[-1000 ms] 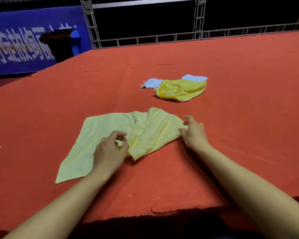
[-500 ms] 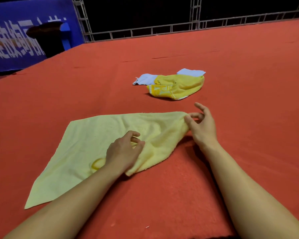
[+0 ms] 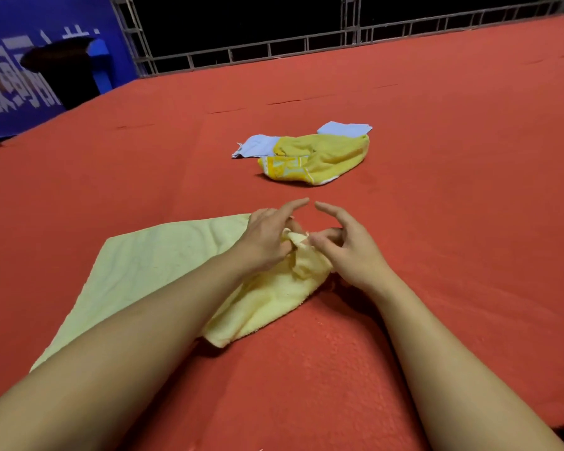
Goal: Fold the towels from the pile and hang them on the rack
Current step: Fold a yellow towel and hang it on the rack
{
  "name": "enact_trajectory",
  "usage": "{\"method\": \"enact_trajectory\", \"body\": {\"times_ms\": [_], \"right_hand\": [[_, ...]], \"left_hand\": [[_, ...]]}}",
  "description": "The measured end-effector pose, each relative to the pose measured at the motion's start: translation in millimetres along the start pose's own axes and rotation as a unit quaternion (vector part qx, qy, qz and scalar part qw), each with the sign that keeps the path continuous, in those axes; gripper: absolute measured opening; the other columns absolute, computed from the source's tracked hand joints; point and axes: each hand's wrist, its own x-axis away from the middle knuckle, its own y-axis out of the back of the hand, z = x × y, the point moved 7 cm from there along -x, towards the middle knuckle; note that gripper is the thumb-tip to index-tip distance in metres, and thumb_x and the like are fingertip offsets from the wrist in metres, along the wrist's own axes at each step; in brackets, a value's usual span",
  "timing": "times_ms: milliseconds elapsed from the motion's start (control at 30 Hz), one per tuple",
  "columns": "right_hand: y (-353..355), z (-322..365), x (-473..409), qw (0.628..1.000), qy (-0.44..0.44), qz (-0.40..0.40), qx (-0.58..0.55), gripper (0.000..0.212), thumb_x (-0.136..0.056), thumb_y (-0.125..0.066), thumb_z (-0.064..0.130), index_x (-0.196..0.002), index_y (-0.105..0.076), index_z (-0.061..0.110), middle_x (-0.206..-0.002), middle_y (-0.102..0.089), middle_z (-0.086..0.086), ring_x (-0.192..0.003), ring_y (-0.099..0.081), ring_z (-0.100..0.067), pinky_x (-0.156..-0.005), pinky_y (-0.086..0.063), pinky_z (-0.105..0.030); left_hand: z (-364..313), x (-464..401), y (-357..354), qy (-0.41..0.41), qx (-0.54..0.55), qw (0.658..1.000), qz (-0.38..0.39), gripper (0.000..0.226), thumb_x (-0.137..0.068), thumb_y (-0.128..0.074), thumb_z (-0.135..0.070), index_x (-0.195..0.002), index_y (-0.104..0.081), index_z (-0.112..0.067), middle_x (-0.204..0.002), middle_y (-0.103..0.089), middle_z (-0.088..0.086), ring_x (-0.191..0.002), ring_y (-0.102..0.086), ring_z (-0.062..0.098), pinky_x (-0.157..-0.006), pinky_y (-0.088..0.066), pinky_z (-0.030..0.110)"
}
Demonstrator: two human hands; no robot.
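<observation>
A pale yellow towel [image 3: 150, 268] lies spread on the red surface [image 3: 453, 206], its right part bunched up between my hands. My left hand [image 3: 267, 239] pinches the bunched corner with thumb and lower fingers, its forefinger pointing out. My right hand [image 3: 345, 245] pinches the same corner from the right, forefinger also stretched out. Farther back lies the pile: a bright yellow towel [image 3: 326, 156] on top of a light blue towel [image 3: 258, 146]. No rack is in view.
A metal truss railing [image 3: 306, 48] runs along the far edge of the red surface. A blue banner [image 3: 10, 83] and a dark round object [image 3: 59, 70] stand at the back left. The near edge of the surface shows at the lower right.
My left hand has moved right across the pale towel to meet my right hand. Both now pinch the same bunched corner, and the towel's right part is gathered up.
</observation>
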Motion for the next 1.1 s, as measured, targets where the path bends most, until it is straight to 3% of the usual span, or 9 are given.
{"method": "enact_trajectory", "body": {"times_ms": [100, 233, 333, 500, 600, 733, 800, 933, 1100], "right_hand": [[14, -12, -4, 0.997, -0.031, -0.066, -0.010, 0.037, -0.102, -0.044, 0.009, -0.137, -0.045, 0.021, -0.085, -0.073, 0.000, -0.044, -0.056, -0.020, -0.041, -0.043, -0.026], [15, -14, -6, 0.976, 0.025, -0.099, 0.190, 0.045, -0.091, -0.062, 0.008, -0.133, -0.053, 0.020, -0.092, -0.069, 0.012, -0.054, -0.056, -0.002, -0.067, -0.045, -0.017], [1, -17, -6, 0.977, 0.019, -0.041, 0.210, 0.055, -0.086, -0.071, 0.012, -0.136, -0.051, 0.022, -0.099, -0.068, 0.016, -0.066, -0.055, -0.002, -0.072, -0.043, -0.014], [-23, -32, -1, 0.971, -0.008, 0.100, 0.217, 0.078, -0.086, -0.072, 0.019, -0.150, -0.029, 0.033, -0.124, -0.064, 0.014, -0.120, -0.052, -0.011, -0.103, -0.044, -0.026], [-21, -30, 1, 0.976, -0.016, 0.099, 0.193, 0.081, -0.084, -0.074, 0.016, -0.151, -0.031, 0.031, -0.100, -0.070, 0.012, -0.100, -0.063, -0.002, -0.099, -0.047, -0.025], [2, -8, 3, 0.983, 0.024, 0.009, 0.184, 0.077, -0.081, -0.076, 0.009, -0.146, -0.039, 0.026, -0.086, -0.069, 0.013, -0.085, -0.064, -0.002, -0.084, -0.046, -0.021], [21, 11, 7, 0.979, 0.055, -0.027, 0.194, 0.076, -0.080, -0.077, 0.010, -0.145, -0.041, 0.026, -0.086, -0.070, 0.014, -0.086, -0.065, -0.009, -0.084, -0.045, -0.022], [53, 45, 36, 0.947, 0.101, 0.005, 0.304, 0.079, -0.079, -0.079, 0.013, -0.144, -0.040, 0.032, -0.088, -0.069, 0.023, -0.088, -0.058, -0.019, -0.085, -0.047, -0.031], [39, 30, 87, 0.910, 0.024, 0.187, 0.370, 0.063, -0.082, -0.074, 0.032, -0.138, -0.045, 0.037, -0.081, -0.068, 0.024, -0.079, -0.060, -0.003, -0.079, -0.047, -0.023]], "left_hand": [[10, 17, 2, -0.032, 0.012, 0.999, 0.004, 0.084, -0.073, -0.070, -0.004, -0.145, -0.038, -0.035, -0.088, -0.060, -0.020, -0.094, -0.057, 0.006, -0.109, -0.034, 0.037], [23, 67, 8, -0.038, 0.012, 0.998, 0.053, 0.077, -0.075, -0.070, -0.013, -0.141, -0.041, -0.039, -0.085, -0.056, -0.015, -0.077, -0.058, 0.008, -0.076, -0.051, 0.026], [25, 86, 16, -0.031, 0.019, 0.997, 0.062, 0.063, -0.080, -0.062, -0.028, -0.139, -0.041, -0.037, -0.078, -0.058, -0.012, -0.069, -0.058, 0.013, -0.070, -0.050, 0.026], [19, 84, 20, -0.011, 0.031, 0.999, 0.036, 0.054, -0.092, -0.042, -0.019, -0.144, -0.035, -0.033, -0.054, -0.050, -0.003, -0.049, -0.045, 0.015, -0.057, -0.043, 0.027], [14, 75, 18, 0.005, 0.013, 1.000, 0.002, 0.048, -0.100, -0.040, -0.025, -0.146, -0.031, -0.036, -0.062, -0.055, -0.010, -0.054, -0.051, 0.012, -0.063, -0.046, 0.029], [19, 54, 21, 0.070, 0.039, 0.997, -0.022, 0.059, -0.097, -0.054, -0.015, -0.148, -0.030, -0.033, -0.123, -0.060, -0.016, -0.079, -0.061, 0.005, -0.086, -0.050, 0.033], [17, 48, 13, 0.067, 0.003, 0.997, 0.039, 0.071, -0.093, -0.063, -0.023, -0.151, -0.025, -0.034, -0.135, -0.055, -0.017, -0.105, -0.056, 0.010, -0.096, -0.046, 0.034], [7, 46, 2, 0.054, -0.075, 0.990, 0.104, 0.081, -0.085, -0.072, -0.036, -0.151, -0.025, -0.035, -0.112, -0.056, -0.011, -0.116, -0.046, 0.017, -0.104, -0.035, 0.030], [-3, 50, 24, 0.024, -0.002, 1.000, 0.016, 0.068, -0.080, -0.079, -0.031, -0.141, -0.048, -0.029, -0.100, -0.059, 0.000, -0.097, -0.056, 0.016, -0.089, -0.041, 0.016]]}}
